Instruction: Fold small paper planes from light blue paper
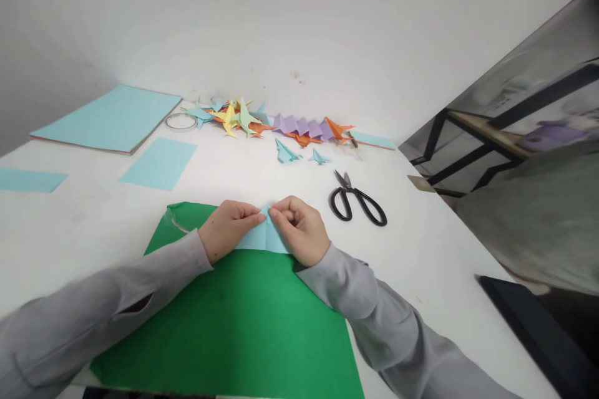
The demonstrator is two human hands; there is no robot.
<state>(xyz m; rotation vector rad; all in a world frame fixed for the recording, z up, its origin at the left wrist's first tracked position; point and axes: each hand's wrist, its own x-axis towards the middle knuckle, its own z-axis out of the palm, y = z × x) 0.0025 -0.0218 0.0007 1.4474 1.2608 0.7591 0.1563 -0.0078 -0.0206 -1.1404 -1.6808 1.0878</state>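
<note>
A small light-blue sheet of paper (266, 238) with a crease down its middle and a folded, pointed top is held over a green sheet (229, 324). My left hand (230, 228) pinches it at the left of the point, thumb and fingertips closed together. On the other side of the point, my right hand (303, 229) grips the paper between thumb and curled fingers. Both hands partly cover the paper's sides. Black-handled scissors (349, 190) lie to the right of my right hand, their blades slightly apart.
Along the wall sits a pile of folded paper figures (238, 117) beside a purple pleated strip (302, 127). A blue paper stack (110, 115), a loose blue sheet (159, 163) and a ring-shaped loop (181, 121) lie at left. A dark flat object (524, 324) is at the right edge.
</note>
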